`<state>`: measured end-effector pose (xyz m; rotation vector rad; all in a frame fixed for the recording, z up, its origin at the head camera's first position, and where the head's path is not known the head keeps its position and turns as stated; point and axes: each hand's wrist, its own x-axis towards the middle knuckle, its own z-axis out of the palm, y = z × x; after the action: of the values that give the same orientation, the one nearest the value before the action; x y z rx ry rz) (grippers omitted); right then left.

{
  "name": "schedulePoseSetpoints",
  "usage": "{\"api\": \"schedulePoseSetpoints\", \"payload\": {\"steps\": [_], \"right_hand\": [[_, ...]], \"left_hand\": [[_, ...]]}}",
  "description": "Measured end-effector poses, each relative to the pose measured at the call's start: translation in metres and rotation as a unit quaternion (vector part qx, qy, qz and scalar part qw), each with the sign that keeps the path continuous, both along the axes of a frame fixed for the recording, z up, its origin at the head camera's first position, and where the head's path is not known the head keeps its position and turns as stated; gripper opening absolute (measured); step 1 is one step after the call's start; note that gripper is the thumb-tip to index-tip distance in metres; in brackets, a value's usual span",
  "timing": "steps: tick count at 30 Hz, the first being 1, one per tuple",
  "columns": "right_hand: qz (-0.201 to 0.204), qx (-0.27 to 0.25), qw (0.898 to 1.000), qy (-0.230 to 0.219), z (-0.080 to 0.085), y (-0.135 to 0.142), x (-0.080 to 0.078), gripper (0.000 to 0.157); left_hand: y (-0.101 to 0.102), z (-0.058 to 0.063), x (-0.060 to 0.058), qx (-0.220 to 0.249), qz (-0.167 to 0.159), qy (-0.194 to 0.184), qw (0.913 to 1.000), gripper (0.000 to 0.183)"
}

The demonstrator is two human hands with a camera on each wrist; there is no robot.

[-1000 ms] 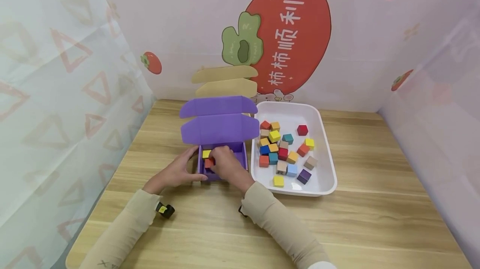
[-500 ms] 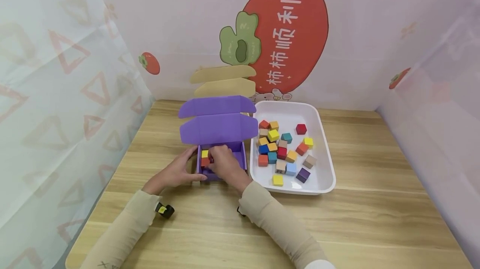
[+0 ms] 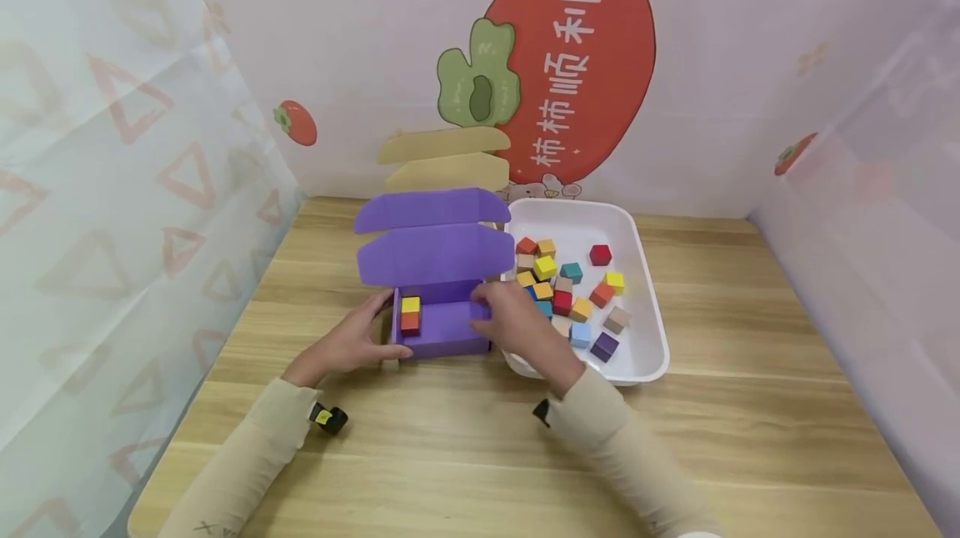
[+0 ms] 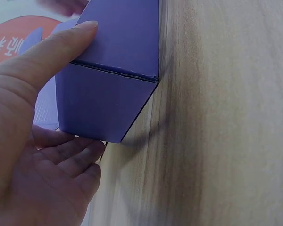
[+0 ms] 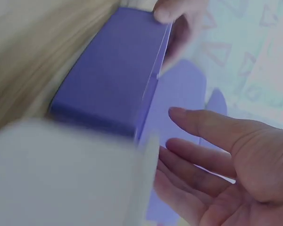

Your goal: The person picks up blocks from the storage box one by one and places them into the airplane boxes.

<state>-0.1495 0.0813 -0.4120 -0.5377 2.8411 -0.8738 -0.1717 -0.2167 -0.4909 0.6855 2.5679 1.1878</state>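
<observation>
Holding the purple box (image 3: 450, 346) between thumb and fingers is the left hand (image 3: 348, 342); the right hand (image 3: 519, 325) — fingers parted, empty — hovers by its other end. Inside, a yellow cube (image 3: 410, 304) and red cube (image 3: 410, 322) touch: probably light, stiff, best pinched across opposite faces.

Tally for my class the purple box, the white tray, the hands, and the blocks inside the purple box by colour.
Purple box: 1
White tray: 1
Hands: 2 (left hand, right hand)
Yellow block in the box: 1
Orange-red block in the box: 1
Total: 6
</observation>
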Motion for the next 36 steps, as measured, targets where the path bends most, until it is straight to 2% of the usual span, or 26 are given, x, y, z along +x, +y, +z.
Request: {"api": "schedulePoseSetpoints", "payload": {"steps": [7,13,16,21,28,36], "right_hand": [[-0.016,0.019,1.000,0.009,0.012,0.052,0.016,0.036],[-0.043,0.042,0.997,-0.049,0.020,0.088,0.027,0.040],[-0.036,0.054,0.996,-0.068,0.015,0.101,0.030,0.039],[0.003,0.066,0.994,-0.087,0.000,0.115,0.032,0.035],[0.039,0.072,0.993,-0.079,-0.016,0.121,0.029,0.034],[0.041,0.079,0.992,-0.085,-0.023,0.122,0.025,0.029]], "left_hand": [[0.001,0.001,0.001,0.000,0.002,-0.002,1.0000,0.117],[0.000,0.001,0.001,0.004,0.006,-0.008,0.9999,0.119],[0.001,0.000,0.000,0.011,0.005,-0.013,0.9998,0.119],[0.001,0.000,0.001,0.019,-0.003,-0.005,0.9998,0.118],[0.000,-0.001,0.000,0.015,-0.003,-0.001,0.9999,0.117],[0.000,-0.003,0.000,0.013,0.000,-0.010,0.9999,0.118]]}}
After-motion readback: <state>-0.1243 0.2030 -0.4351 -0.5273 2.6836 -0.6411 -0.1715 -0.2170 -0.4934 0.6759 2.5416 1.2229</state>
